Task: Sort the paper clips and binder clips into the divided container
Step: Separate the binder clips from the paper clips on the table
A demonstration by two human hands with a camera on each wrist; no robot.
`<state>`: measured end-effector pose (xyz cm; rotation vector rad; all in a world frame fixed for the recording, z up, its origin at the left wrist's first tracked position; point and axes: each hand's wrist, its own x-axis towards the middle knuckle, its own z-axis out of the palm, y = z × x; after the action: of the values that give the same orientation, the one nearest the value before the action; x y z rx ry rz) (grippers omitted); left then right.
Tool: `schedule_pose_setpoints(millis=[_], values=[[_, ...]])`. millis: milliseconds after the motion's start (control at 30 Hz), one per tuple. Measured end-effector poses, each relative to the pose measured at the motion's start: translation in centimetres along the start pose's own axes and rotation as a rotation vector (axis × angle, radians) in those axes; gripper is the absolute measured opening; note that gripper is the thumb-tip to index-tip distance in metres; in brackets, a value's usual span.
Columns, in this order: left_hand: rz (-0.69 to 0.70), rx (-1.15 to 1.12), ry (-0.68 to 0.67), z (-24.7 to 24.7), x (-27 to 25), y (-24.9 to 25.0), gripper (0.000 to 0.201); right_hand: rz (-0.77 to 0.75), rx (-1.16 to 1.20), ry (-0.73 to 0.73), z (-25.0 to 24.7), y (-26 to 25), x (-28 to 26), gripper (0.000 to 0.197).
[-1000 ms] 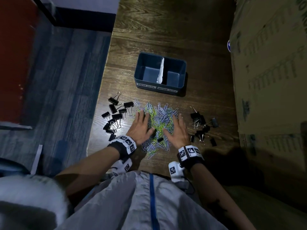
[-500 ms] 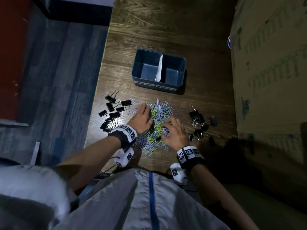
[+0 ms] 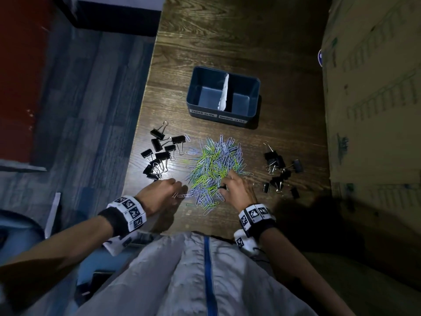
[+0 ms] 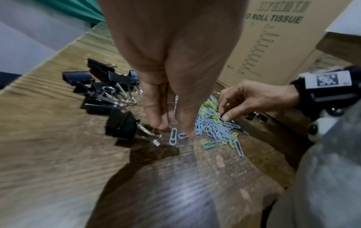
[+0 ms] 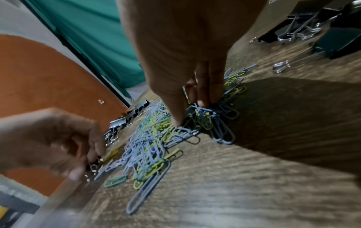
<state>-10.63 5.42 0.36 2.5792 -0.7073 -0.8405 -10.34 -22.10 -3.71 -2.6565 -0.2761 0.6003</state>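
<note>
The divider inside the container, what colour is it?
White, against the dark blue container; the divider shows best in the head view.

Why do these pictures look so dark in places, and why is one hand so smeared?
Head view: light pools as glare on the table by the paper clips, while the corners fall dark. Right wrist view: the left hand is motion-blurred, and the right hand casts a broad shadow. Left wrist view: the tabletop's edges streak and bend.
</note>
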Motion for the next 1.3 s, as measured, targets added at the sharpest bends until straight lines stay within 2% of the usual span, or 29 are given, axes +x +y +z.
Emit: schedule_pose_setpoints(millis=[133,233,333,400,500,533,600,667,733,767,900,1067,1133,1200,1300], values=[[0.001,0.009,-0.041,0.3,0.1,1.3,0.024,0.010,0.011,-0.003,-0.5,-0.5,-0.2,0.002],[-0.014,-0.008,-0.039,0.8,1.7,2.6,0.018,0.015,-0.005,-0.043,-0.3,-0.5,-0.3,0.023],[-0.038,-0.083,0.022,1.5,3.3,3.3,0.026,-0.008,-0.045,-0.049,-0.3,-0.4,-0.5,0.026],[-0.031,-0.110,0.068,1.5,4.3,3.8,0.020,-0.045,-0.070,-0.048,-0.4,-0.2,-0.6,0.025],[-0.016,-0.016,0.199,1.5,5.1,4.6,0.026,-0.051,-0.028,-0.028,-0.8,0.2,-0.8,0.020],[0.046,0.023,0.243,1.5,5.2,4.9,0.026,-0.041,-0.006,-0.012,-0.9,0.4,-0.8,0.017],[0.259,0.114,0.283,2.1,5.0,5.8,0.032,-0.042,0.025,0.013,-1.1,0.6,-0.8,0.015],[0.437,0.236,0.169,3.2,4.6,6.4,0.046,-0.113,0.029,-0.009,-1.1,0.7,-0.8,0.029],[0.509,0.357,-0.001,4.2,4.5,6.2,0.063,-0.203,-0.023,-0.074,-1.3,0.8,-0.9,0.045],[0.511,0.401,-0.038,4.5,4.5,6.0,0.066,-0.228,-0.057,-0.096,-1.3,0.8,-1.0,0.048],[0.429,0.441,0.041,3.4,4.4,5.0,0.044,-0.217,-0.099,-0.078,-0.9,1.3,-0.7,0.051],[0.298,0.435,0.022,3.4,4.3,3.7,0.057,-0.162,-0.098,-0.032,-0.7,1.3,-0.5,0.022],[0.262,0.422,0.047,3.4,3.9,3.7,0.059,-0.135,-0.086,-0.022,-0.7,1.1,-0.5,0.018],[0.204,0.395,0.131,3.0,3.0,3.8,0.054,-0.107,-0.068,-0.009,-0.7,0.9,-0.6,0.018],[0.007,0.369,0.262,1.7,1.4,3.1,0.037,-0.066,-0.021,0.037,-0.9,0.3,-0.9,0.020]])
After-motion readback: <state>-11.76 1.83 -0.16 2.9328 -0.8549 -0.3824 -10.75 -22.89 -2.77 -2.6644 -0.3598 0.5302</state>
